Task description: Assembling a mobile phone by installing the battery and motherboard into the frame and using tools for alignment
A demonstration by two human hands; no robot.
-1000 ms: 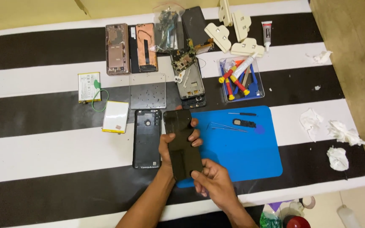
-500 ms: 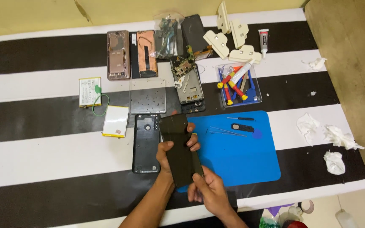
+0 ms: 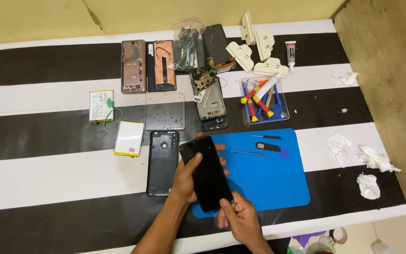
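My left hand [image 3: 185, 180] grips a black phone [image 3: 207, 171] along its left edge, thumb lying across the dark screen. My right hand [image 3: 235, 217] pinches the phone's lower right corner from below. The phone is held slightly tilted above the left edge of a blue work mat [image 3: 269, 174]. A black phone back cover [image 3: 162, 162] lies flat just left of my left hand.
The striped black-and-white table [image 3: 48, 160] carries two batteries [image 3: 128, 138], a clear plate [image 3: 165, 111], opened phone frames [image 3: 133, 66], a circuit board frame [image 3: 210, 96], a tray of screwdrivers [image 3: 263, 96], white clips [image 3: 254, 51], a glue tube [image 3: 290, 50], tweezers [image 3: 250, 150] and crumpled tissues [image 3: 367, 162].
The view has shifted slightly. Both hands keep hold of the phone, and my right hand has slid toward its lower right corner.
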